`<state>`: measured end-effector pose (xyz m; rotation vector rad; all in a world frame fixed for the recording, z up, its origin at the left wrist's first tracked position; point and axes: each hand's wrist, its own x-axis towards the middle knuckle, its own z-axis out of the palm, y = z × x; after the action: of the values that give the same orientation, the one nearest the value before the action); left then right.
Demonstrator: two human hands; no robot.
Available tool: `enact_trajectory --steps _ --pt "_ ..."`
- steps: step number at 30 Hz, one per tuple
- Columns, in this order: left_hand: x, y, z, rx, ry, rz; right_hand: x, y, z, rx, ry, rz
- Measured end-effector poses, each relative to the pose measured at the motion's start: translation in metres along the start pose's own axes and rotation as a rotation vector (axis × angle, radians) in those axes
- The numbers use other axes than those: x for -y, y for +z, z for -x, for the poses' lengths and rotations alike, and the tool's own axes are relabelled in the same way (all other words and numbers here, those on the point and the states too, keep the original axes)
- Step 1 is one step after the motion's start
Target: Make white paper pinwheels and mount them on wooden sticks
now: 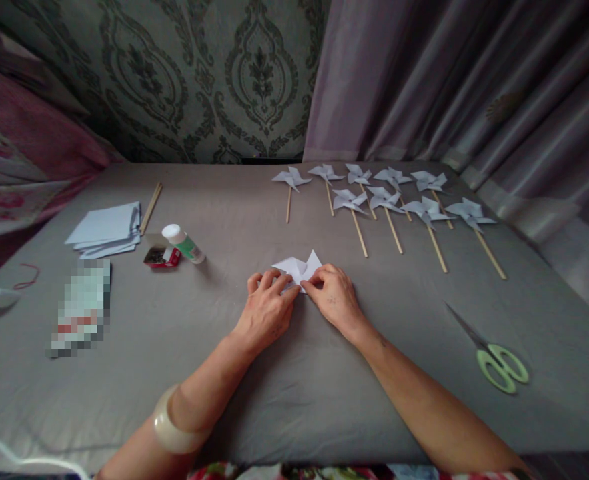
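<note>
A partly folded white paper square [300, 267] lies flat on the grey cloth-covered surface [294, 373] in the middle. My left hand [267, 309] rests on its left part, fingers curled and pressing the paper down. My right hand [333, 293] pinches the paper's near right edge between thumb and fingertips. Both hands meet at the paper's front corner, which they hide.
Several finished white paper pinwheels on wooden sticks [389, 200] lie in rows at the back right. Green-handled scissors [494, 357] lie to the right. At the left are a stack of white paper [107, 230], wooden sticks [151, 207], a glue bottle [184, 243] and a small red box [160, 256].
</note>
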<state>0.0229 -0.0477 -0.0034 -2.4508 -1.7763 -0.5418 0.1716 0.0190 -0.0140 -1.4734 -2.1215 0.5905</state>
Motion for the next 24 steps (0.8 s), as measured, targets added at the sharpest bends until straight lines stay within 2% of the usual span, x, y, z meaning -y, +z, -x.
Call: enact_trajectory --steps 13,17,24 --pt "-0.002 0.0 -0.002 -0.003 0.0 -0.039 0.0 0.001 0.0 0.009 0.009 0.038" --pt "-0.004 -0.001 -0.001 -0.009 -0.009 -0.043 -0.003 0.001 -0.001 -0.012 -0.005 -0.02" --pt "-0.006 -0.003 -0.002 -0.007 -0.02 -0.015 -0.015 -0.015 -0.006 -0.185 0.007 -0.219"
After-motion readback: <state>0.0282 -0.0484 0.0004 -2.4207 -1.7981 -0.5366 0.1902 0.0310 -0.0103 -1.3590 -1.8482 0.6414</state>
